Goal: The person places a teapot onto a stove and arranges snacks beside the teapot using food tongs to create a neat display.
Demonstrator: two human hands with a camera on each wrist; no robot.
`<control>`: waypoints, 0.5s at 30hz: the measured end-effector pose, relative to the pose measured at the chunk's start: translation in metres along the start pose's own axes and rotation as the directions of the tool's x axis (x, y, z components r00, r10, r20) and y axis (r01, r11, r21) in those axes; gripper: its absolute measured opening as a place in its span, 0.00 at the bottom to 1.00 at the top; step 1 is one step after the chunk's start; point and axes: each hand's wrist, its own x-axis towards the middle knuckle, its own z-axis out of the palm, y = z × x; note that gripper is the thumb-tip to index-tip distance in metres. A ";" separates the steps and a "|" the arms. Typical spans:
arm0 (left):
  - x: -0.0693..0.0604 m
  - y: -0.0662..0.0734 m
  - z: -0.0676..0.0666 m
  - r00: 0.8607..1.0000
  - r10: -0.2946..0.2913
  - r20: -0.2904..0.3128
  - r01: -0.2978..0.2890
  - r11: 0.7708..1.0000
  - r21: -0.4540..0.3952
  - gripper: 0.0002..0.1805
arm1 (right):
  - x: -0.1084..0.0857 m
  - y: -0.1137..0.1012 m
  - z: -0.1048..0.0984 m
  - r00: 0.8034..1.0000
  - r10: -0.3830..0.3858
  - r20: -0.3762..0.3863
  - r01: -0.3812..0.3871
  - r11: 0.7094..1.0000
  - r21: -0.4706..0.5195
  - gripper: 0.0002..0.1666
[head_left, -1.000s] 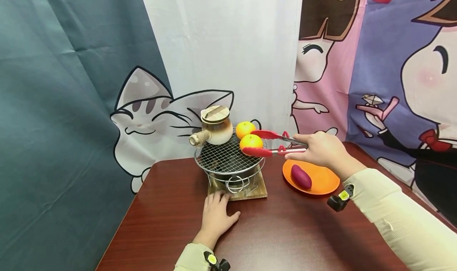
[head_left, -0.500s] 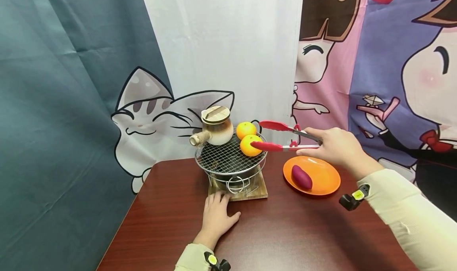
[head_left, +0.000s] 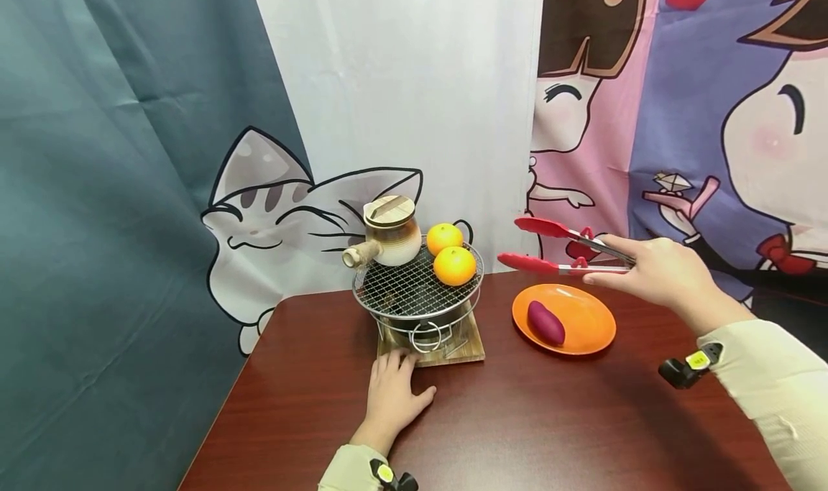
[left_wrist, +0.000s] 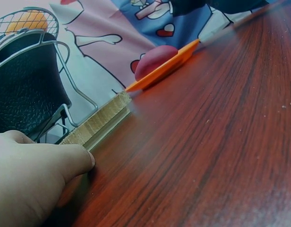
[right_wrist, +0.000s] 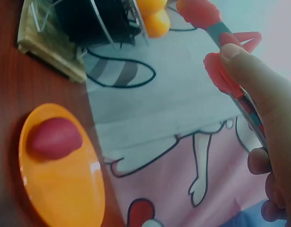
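Note:
My right hand [head_left: 663,272] grips red-tipped tongs [head_left: 540,264] by their metal arms, raised above and behind the orange plate [head_left: 591,326]. The tongs' tips are spread with nothing between them. Two oranges [head_left: 455,266] rest on the round wire grill [head_left: 407,286], apart from the tongs. On the plate lies a purple sweet potato [head_left: 546,323], seen also in the right wrist view. My left hand [head_left: 392,397] rests on the table, its fingertips at the front edge of the wooden board [head_left: 468,347] beneath the grill; the left wrist view shows the thumb beside that board.
A small clay teapot [head_left: 401,243] with a wooden lid and a side handle stands at the grill's back left. The reddish-brown table [head_left: 517,419] ends at a printed curtain [head_left: 414,81] behind the grill.
The tongs have let go of the front orange, which stays on the grill. My right hand has drawn them away to the right. The left hand stays where it was.

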 end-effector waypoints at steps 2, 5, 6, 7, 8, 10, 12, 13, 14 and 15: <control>0.000 0.000 0.000 1.000 0.003 -0.008 -0.003 1.000 0.000 0.33 | -0.003 0.008 0.004 1.000 -0.001 0.026 0.001 1.000 -0.003 0.59; -0.001 0.000 0.001 1.000 0.009 -0.019 -0.009 1.000 0.003 0.33 | -0.009 0.017 0.013 0.998 0.004 0.061 -0.003 1.000 -0.007 0.60; -0.001 0.000 0.001 1.000 0.010 -0.022 -0.010 1.000 0.002 0.33 | -0.010 0.019 0.016 0.997 0.007 0.071 -0.006 1.000 -0.009 0.60; -0.001 0.000 0.001 1.000 0.010 -0.024 -0.010 1.000 0.002 0.33 | -0.012 0.021 0.018 0.997 0.010 0.080 -0.009 1.000 -0.009 0.61; -0.001 0.000 0.001 1.000 0.009 -0.022 -0.009 1.000 0.000 0.33 | -0.014 0.023 0.021 0.996 0.016 0.088 -0.015 1.000 -0.008 0.62; -0.001 0.000 0.000 1.000 0.005 -0.019 -0.005 1.000 -0.002 0.33 | -0.018 0.026 0.026 0.995 0.027 0.101 -0.026 1.000 -0.006 0.62; -0.001 0.001 -0.001 1.000 0.002 -0.012 -0.002 1.000 -0.009 0.33 | -0.021 0.029 0.031 0.993 0.030 0.115 -0.030 1.000 -0.005 0.62; -0.001 0.001 -0.001 1.000 0.000 -0.010 -0.001 1.000 -0.011 0.33 | -0.022 0.030 0.033 0.992 0.032 0.122 -0.032 0.999 -0.006 0.62; -0.001 0.001 -0.001 1.000 -0.001 -0.008 0.000 1.000 -0.014 0.33 | -0.024 0.032 0.035 0.991 0.036 0.130 -0.036 0.999 -0.007 0.62; -0.001 0.001 -0.001 1.000 -0.002 -0.005 0.002 1.000 -0.013 0.33 | -0.025 0.034 0.037 0.990 0.039 0.134 -0.038 0.999 -0.008 0.62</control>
